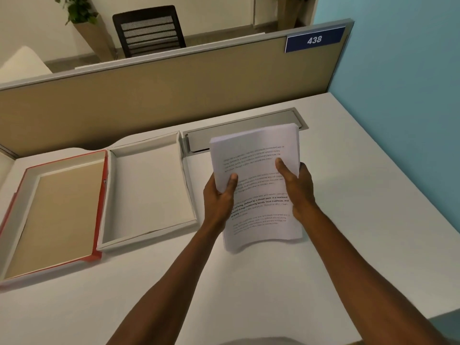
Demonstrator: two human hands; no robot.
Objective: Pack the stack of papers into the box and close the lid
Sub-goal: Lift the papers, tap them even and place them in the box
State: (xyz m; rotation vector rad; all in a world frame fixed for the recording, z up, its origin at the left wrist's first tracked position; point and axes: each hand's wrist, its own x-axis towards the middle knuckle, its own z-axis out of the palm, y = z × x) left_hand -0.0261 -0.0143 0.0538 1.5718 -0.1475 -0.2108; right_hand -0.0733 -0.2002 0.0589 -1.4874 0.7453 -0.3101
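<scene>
A stack of white printed papers (256, 155) is held above the desk, right of the box, its near end sagging a little. My left hand (217, 197) grips its left edge with the thumb on top. My right hand (297, 188) grips its right edge the same way. The white box (149, 240) lies open and hollow on the desk just left of the papers. Its lid (15, 220), red outside and tan inside, lies upside down touching the box's left side.
A grey cable tray (249, 120) is set into the white desk (348, 195) behind the papers. A tan partition (174, 90) with a blue "438" sign (315, 40) closes the far edge. The desk's right edge runs along a blue wall.
</scene>
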